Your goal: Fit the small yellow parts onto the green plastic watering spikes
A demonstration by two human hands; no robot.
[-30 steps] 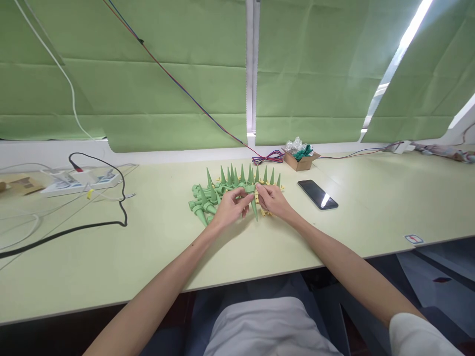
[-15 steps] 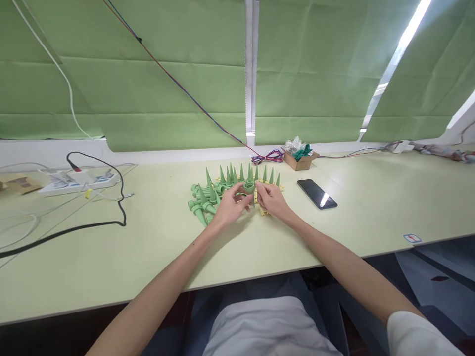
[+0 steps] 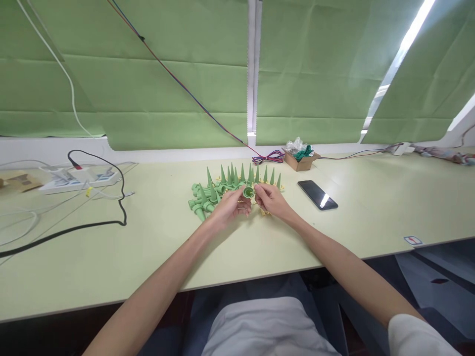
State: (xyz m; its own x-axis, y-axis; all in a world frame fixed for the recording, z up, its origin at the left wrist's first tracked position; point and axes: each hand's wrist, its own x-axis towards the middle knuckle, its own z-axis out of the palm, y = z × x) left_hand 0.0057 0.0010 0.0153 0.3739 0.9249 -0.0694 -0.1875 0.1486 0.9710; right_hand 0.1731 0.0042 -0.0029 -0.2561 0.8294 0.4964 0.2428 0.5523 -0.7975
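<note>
Lightness is what I would expect of the pale-green, hollow, cone-shaped plastic spike (image 3: 248, 192) between the two hands: it looks stiff, smooth enough to turn easily in the grip, and unlikely to break. The round collar just below its mouth seems the best place to take hold, since the tapering end would offer less.

The spike is raised in front of a bunch of similar green plastic cones (image 3: 230, 176), its open mouth facing the camera. The left hand (image 3: 229, 205) grips it from the left, thumb beside the rim and the other fingers curled underneath. The right hand (image 3: 273, 200) is at the rim's right side, thumb and forefinger pressed together; whether they pinch something small I cannot tell. Small yellow plastic pieces (image 3: 263, 211) lie just below that hand on the pale-yellow tabletop (image 3: 148, 247).
</note>
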